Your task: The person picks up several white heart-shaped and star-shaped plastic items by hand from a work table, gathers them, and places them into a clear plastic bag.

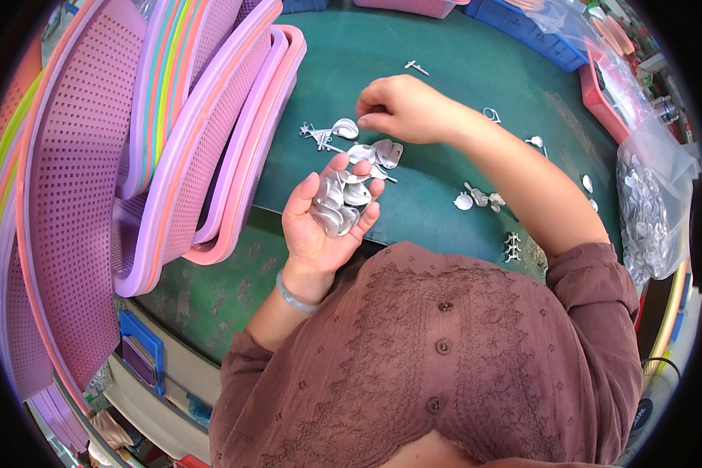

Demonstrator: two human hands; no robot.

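My left hand (316,226) is palm up with its fingers curled, cupping several shiny silver curved metal pieces (342,204). Above the green tabletop, beyond the left hand, my right hand (402,108) is bent at the wrist with fingers drawn together. Whatever may be between those fingertips is hidden. Just below it on the table lie more rounded silver pieces (386,154). Left of these are a round silver piece (345,129) and a small heap of thin, stick-like metal parts (318,137).
Stacked pink, purple and yellow-green perforated plastic baskets (86,156) crowd the left. Small metal parts (480,196) lie under my right forearm. A clear bag of silver pieces (642,210) stands at the right. Blue bins (534,35) and a red bin (603,97) line the far edge.
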